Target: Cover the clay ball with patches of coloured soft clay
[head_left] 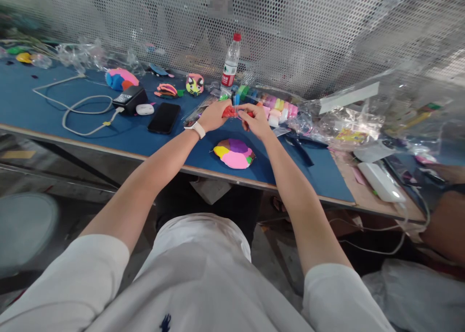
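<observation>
Red clay (231, 112), a small lump in a clear wrapper, is pinched between both hands above the blue counter (43, 107): the left hand (214, 115) is closed on its left end and the right hand (256, 119) on its right end, so each grip is clenched on the same piece. A pale watch (196, 129) is worn on the left wrist. Just below the hands, a flat multicoloured clay disc (235, 154) of yellow, pink, purple and orange patches is laid on the counter near its front edge. Directly behind the hands, a row of small clay tubs (276, 107) in many colours is set beside a clear water bottle (231, 65) with a red cap, which stands upright. To the left, a black phone (164, 117) is laid flat, with a white earbud case (145, 109) and a black charger (130, 99) with a white cable (78, 110) near it. Farther back, finished clay figures (121, 79) are lined up before a perforated metal screen (308, 27). To the right, crumpled clear plastic bags (348, 121) are heaped, and a white device (380, 182) is seen near the counter's edge.
</observation>
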